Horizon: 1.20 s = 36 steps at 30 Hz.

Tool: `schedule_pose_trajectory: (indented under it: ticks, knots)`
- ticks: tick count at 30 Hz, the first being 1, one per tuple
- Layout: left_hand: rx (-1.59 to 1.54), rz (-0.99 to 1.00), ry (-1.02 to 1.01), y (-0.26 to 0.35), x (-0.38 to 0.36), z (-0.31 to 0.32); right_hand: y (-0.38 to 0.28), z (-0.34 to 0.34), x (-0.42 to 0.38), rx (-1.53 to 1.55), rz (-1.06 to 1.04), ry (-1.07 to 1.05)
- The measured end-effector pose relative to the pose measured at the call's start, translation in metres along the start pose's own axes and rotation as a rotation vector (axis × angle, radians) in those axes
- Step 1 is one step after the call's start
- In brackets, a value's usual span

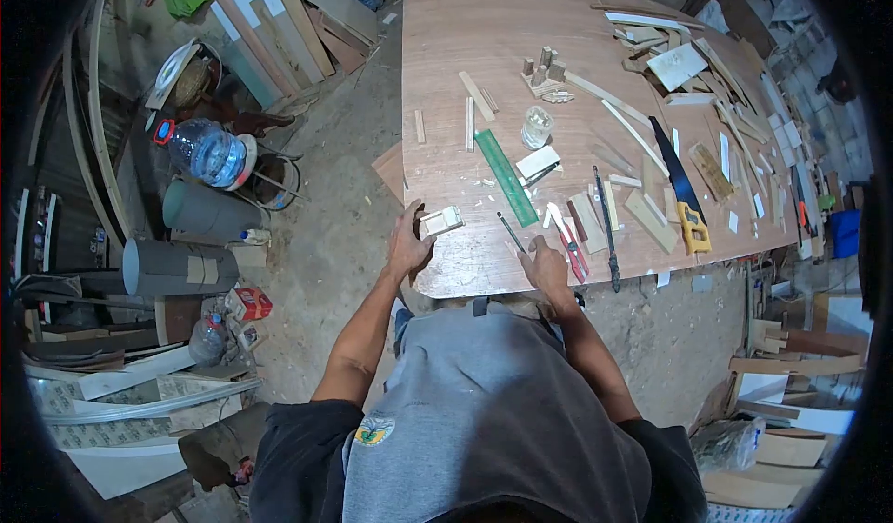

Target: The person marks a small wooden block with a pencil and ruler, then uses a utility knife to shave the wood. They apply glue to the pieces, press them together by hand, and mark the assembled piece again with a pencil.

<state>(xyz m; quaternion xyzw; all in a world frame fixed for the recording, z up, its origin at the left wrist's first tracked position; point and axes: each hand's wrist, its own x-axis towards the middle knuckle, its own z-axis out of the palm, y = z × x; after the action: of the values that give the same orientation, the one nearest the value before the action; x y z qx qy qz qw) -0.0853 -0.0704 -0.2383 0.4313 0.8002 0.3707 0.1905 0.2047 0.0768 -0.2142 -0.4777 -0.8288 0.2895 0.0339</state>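
At the near left corner of the table, my left hand [406, 246] is closed on the left end of a small wooden block assembly [442, 221], with fingers on one side and thumb on the other. My right hand [545, 268] rests on the tabletop, thumb and index finger apart. The near end of a dark pencil-like stick [510, 232] lies close to those fingertips; I see no grip on it. Just right of that hand are red-handled pliers [572, 248]. Beyond the stick lies a green ruler [507, 179].
The wooden table [493, 30] carries a glass jar [537, 127], a handsaw [684, 188] with a yellow handle, a long dark rod [606, 230] and several wood strips. Scrap wood [677, 65] is heaped at the far right. A water bottle [206, 151] stands left.
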Motion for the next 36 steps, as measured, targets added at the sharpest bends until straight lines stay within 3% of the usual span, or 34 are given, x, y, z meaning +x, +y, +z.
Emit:
schedule_pose_trajectory:
  ticks: [6, 22, 25, 27, 28, 30, 33, 36]
  knots:
    - [-0.031, 0.101, -0.040, 0.004, 0.008, -0.009, 0.005, 0.000, 0.003, 0.005, 0.012, -0.043]
    - [-0.164, 0.024, -0.009, 0.004, 0.001, -0.008, 0.005, -0.009, 0.008, 0.073, -0.066, -0.084]
    - [-0.416, -0.066, -0.014, 0.019, 0.000, -0.006, 0.000, -0.005, 0.006, 0.029, -0.137, -0.055]
    - [-0.766, -0.065, 0.013, 0.030, -0.002, -0.002, 0.002, 0.001, 0.007, 0.045, -0.147, -0.050]
    - [-0.767, -0.067, 0.017, 0.034, -0.003, -0.002, 0.003, 0.004, 0.007, 0.043, -0.150, -0.053]
    - [-1.047, -0.221, -0.053, 0.042, -0.007, -0.004, 0.003, 0.008, 0.006, 0.044, -0.238, 0.051]
    - [-1.314, -0.321, -0.116, 0.058, -0.012, -0.016, 0.001, 0.009, 0.003, 0.060, -0.210, 0.073]
    - [-1.454, -0.290, -0.192, 0.077, -0.019, -0.028, -0.003, 0.003, 0.001, 0.119, -0.175, 0.050]
